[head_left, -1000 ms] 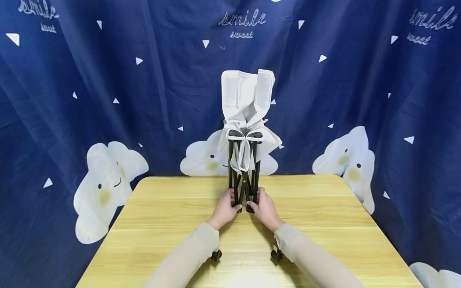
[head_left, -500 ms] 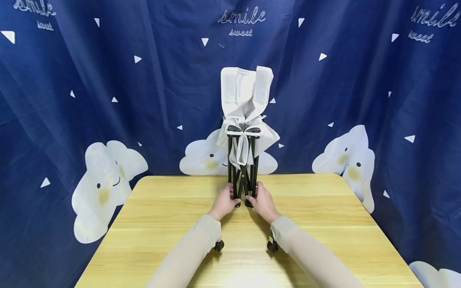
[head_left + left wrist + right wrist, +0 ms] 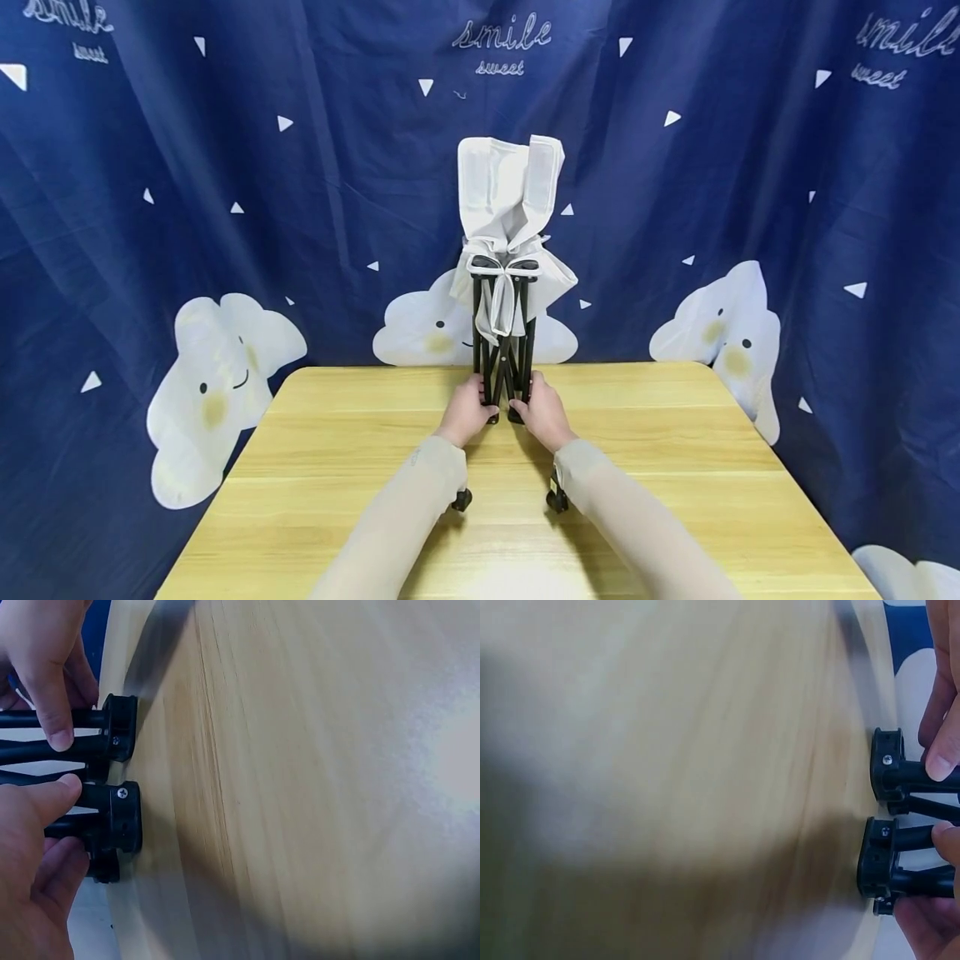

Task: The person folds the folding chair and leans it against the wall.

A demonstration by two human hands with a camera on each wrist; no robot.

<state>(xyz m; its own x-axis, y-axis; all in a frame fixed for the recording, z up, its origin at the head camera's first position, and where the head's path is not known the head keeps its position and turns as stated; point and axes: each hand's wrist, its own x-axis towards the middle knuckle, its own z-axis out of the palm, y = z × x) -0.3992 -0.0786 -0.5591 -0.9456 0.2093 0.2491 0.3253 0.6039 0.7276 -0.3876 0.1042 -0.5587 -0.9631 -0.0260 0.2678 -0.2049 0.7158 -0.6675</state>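
Note:
A folding chair (image 3: pixel 504 333) stands upright and folded near the table's far edge, its thin black legs crossed below gathered white fabric (image 3: pixel 498 187). My left hand (image 3: pixel 465 408) grips the left legs low down, thumb along the front. On the other side my right hand (image 3: pixel 545 408) holds the right legs in the same way. The left wrist view shows two black plastic feet (image 3: pixel 127 816) side by side at the tabletop, with a narrow gap between them. In the right wrist view the leg ends (image 3: pixel 877 859) show screws, and fingers wrap behind the tubes.
The light wooden table (image 3: pixel 360 500) reaches back to a dark blue curtain (image 3: pixel 352 167) printed with clouds and triangles. Black wrist devices (image 3: pixel 557 497) hang under both beige sleeves (image 3: pixel 615 517).
The chair has slid slightly away from me, toward the table's far edge, with both hands keeping their grip on its legs. My forearms have reached forward and a little closer together.

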